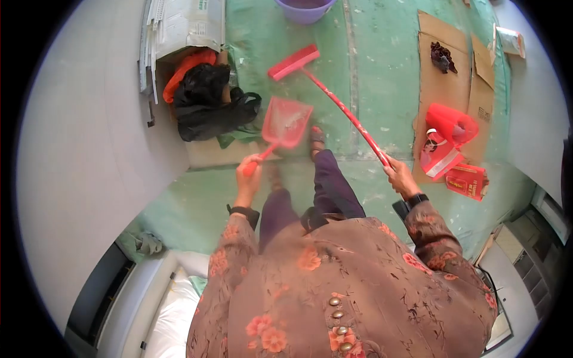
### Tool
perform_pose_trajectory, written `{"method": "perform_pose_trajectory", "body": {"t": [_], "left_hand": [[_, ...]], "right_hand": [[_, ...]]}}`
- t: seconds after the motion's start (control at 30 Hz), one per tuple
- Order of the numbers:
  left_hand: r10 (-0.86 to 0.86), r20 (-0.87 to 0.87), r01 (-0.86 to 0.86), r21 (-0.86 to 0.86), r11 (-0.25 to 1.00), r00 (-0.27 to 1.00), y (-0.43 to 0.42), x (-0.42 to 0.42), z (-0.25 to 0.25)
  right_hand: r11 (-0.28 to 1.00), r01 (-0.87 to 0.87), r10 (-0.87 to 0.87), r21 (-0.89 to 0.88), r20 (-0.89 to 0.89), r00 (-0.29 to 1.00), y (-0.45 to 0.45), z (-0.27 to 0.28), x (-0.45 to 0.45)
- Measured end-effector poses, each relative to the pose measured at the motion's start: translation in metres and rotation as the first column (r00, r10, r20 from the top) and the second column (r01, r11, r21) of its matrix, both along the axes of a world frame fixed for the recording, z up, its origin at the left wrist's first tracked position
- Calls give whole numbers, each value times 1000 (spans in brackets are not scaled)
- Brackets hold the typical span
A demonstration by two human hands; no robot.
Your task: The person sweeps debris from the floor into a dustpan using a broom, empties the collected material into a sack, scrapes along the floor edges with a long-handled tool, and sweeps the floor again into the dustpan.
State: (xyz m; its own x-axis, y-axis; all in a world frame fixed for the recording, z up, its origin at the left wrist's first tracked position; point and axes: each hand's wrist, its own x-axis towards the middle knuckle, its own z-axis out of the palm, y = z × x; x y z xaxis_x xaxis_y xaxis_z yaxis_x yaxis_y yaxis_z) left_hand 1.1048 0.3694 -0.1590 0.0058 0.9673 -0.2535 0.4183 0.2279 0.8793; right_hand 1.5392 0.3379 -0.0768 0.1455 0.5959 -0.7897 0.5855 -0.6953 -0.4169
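My left hand (248,174) is closed around the handle of a red dustpan (287,121), which hangs in front of my legs with pale dust or debris in its pan. In my right hand (401,178) is the upper end of a red broom's (345,111) long handle, its paint worn white in spots. The handle slants away to the upper left. Its red broom head (293,62) lies beyond the dustpan, apart from it, over the green floor covering.
A purple bucket (305,11) stands ahead. To the left, black bags (209,101) spill by a white box (188,24). On the right, flattened cardboard (443,89) bears a dark crumpled thing (443,58) and a red bag (450,125); a red packet (467,181) lies nearby.
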Motion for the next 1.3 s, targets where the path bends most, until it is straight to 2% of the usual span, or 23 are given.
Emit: {"method": "perform_pose_trajectory", "body": {"t": [0.03, 0.1, 0.13, 0.27, 0.33, 0.37, 0.43, 0.5, 0.57, 0.6, 0.63, 0.77, 0.83, 0.87, 0.93, 1.0, 1.03, 1.17, 1.2, 1.23, 1.3], "left_hand": [[4, 2, -4, -6, 1000, 1000, 4, 3, -3], [41, 11, -41, 1, 999, 999, 14, 8, -12], [32, 15, -32, 2, 999, 999, 16, 7, -25], [51, 23, -52, 17, 999, 998, 36, 20, -46], [42, -14, -42, -32, 999, 999, 45, 28, -54], [40, -10, -40, -35, 999, 999, 51, 34, -55], [57, -92, -55, 15, 998, 994, 57, 43, -54], [85, -125, -84, 12, 996, 988, 61, 45, -57], [116, -150, -116, 13, 993, 982, 63, 47, -57], [107, -162, -115, -39, 993, 981, 66, 45, -53], [96, -173, -113, -95, 989, 980, 68, 45, -50], [97, -149, -110, -82, 990, 984, 61, 40, -51], [82, -136, -89, -43, 995, 987, 54, 38, -49], [87, -140, -94, -47, 994, 986, 47, 37, -49], [50, -170, -37, 76, 996, 984, 35, 34, -52], [42, -130, -33, 75, 997, 991, 26, 34, -41], [32, -81, -26, 72, 997, 996, 19, 35, -35], [55, -126, -55, -2, 998, 990, 3, 38, -34], [54, -126, -54, 0, 999, 991, 3, 40, -33], [59, -138, -56, 20, 998, 989, 3, 42, -30], [58, -140, -52, 47, 998, 988, 1, 42, -34]], "right_hand": [[1000, -4, 4, -6, 2, 1000, -9, 2, 3], [994, 107, -108, -24, -38, 993, -19, 3, 10], [998, 65, -65, 11, -4, 998, -16, 1, 8], [996, 65, -67, 61, 17, 998, 25, -12, -21], [974, 224, -225, -24, -113, 968, 37, -24, -29], [974, 225, -227, -27, -108, 968, 28, -33, -28], [976, -121, 110, 184, 67, 992, -11, -55, -31], [959, -130, 124, 252, 40, 991, -58, -42, -28], [906, -254, 249, 339, 60, 967, -101, -21, -19], [992, -94, 100, 80, -81, 992, -96, 14, -24], [977, 50, -86, -207, -172, 981, -84, 56, -27], [941, 144, -212, -307, -202, 956, -84, 102, -13], [970, 147, -176, -196, -143, 974, -78, 101, -9], [970, 141, -172, -200, -146, 974, -70, 97, -9], [986, 101, -112, -134, -79, 991, -41, 79, -10], [996, 47, -49, -70, -25, 998, -16, 56, -10], [996, 45, -48, -74, -34, 998, -8, 47, -10], [991, -53, 53, -124, 3, 999, -21, 10, 0], [970, -215, 206, 116, 82, 975, -51, -5, 6], [866, -376, 327, 331, 196, 925, -76, -7, 8], [941, -296, 278, 165, 123, 953, -113, 15, 3]]}}
